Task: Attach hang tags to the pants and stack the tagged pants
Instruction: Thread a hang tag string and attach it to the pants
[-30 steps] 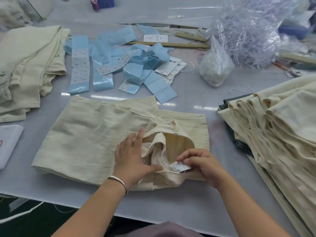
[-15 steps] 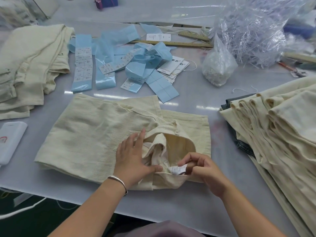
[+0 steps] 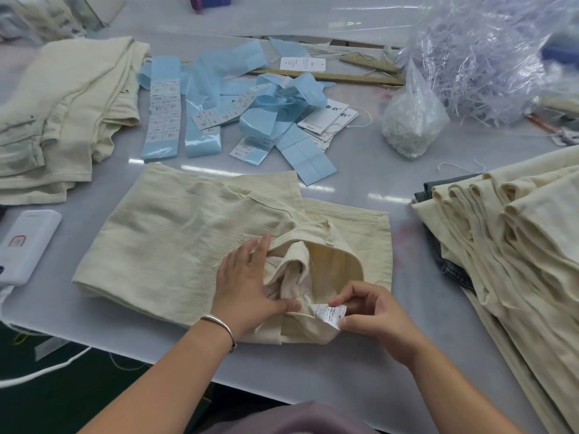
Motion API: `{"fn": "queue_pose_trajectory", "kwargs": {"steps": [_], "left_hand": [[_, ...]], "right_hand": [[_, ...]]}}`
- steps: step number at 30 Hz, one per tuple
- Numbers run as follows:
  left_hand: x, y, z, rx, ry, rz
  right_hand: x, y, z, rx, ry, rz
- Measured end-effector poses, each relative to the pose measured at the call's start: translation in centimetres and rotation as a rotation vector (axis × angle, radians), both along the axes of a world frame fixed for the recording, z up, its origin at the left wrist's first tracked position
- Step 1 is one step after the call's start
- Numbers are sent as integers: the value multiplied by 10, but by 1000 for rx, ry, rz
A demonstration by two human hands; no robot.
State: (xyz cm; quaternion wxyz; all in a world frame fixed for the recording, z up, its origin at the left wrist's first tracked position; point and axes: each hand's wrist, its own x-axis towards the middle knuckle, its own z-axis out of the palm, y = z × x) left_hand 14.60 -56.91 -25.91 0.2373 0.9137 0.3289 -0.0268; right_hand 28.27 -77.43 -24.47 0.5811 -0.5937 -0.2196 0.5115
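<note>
Right now the folded cream twill pants (image 3: 175,233) lie across the grey tabletop (image 3: 360,364), long axis left to right, with the waistband opening facing the person. The left hand (image 3: 244,289) presses flat with fingers spread, thumb pinning the turned-out waistband; the right hand (image 3: 372,314) pinches the small white sewn-in care label (image 3: 329,314) between thumb and forefinger. The white card hang tags (image 3: 329,120) sit well apart, beyond the pants and slightly right — probably the right hand's reach, once it lets go.
</note>
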Motion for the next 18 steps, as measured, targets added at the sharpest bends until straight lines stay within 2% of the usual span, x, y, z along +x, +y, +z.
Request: {"fn": "queue_pose_trajectory", "kwargs": {"steps": [14, 16, 18], "left_hand": [[0, -2, 1, 16, 9, 18], [1, -2, 2, 17, 22, 10], [2, -3, 7, -14, 9, 9]], "right_hand": [[-1, 0, 0, -27, -78, 65], [2, 1, 1, -10, -89, 3], [11, 2, 3, 24, -163, -199]]}}
